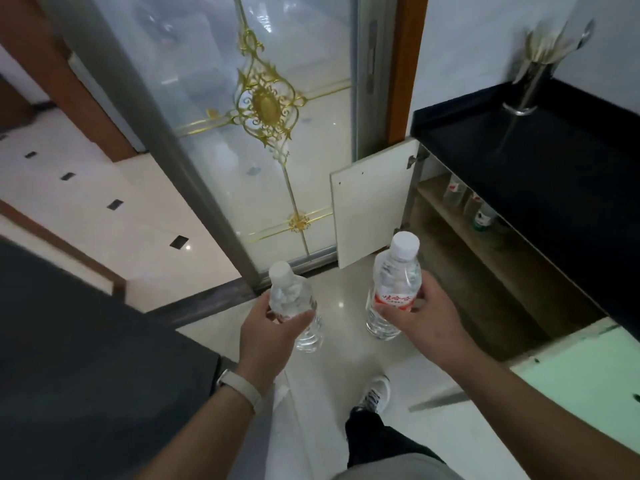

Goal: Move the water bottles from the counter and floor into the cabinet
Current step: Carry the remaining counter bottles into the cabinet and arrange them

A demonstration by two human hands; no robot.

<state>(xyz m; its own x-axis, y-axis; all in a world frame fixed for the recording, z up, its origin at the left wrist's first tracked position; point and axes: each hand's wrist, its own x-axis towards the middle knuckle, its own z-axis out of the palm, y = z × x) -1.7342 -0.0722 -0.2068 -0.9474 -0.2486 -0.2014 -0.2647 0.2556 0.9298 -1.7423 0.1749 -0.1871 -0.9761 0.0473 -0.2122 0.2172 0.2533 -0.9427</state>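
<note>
My left hand (273,329) grips a clear water bottle (294,303) with a white cap and no visible label, held above the tiled floor. My right hand (420,318) grips a second clear water bottle (394,285) with a white cap and a red label, held upright. Both bottles hang in front of the open cabinet (460,244) under the black counter (554,174) on the right. Several bottles (476,209) stand on the cabinet's upper shelf; the lower compartment looks dark.
The white cabinet door (367,206) stands open toward a glass sliding door (263,116) with gold ornament. A metal utensil holder (530,81) stands on the counter. A second open cabinet door (581,362), pale green, lies at the right. A dark surface (79,358) fills the left. My shoe (375,393) rests on the floor.
</note>
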